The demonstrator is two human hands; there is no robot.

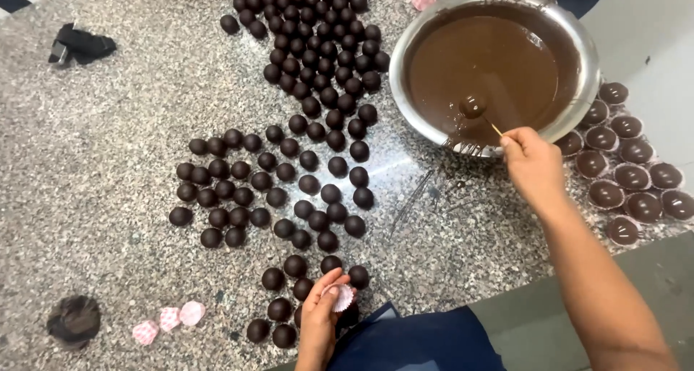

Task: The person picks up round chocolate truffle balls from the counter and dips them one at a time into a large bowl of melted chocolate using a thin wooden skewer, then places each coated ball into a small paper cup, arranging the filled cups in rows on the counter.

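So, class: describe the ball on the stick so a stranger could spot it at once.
Find the steel bowl of melted chocolate at the top right. Just above the right hand, one ball sits on a thin stick over the chocolate. It alone is wet, glossy and skewered.

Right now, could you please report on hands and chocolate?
Left hand holds paper cup. Right hand dips ball on stick over bowl. Nothing blocking.
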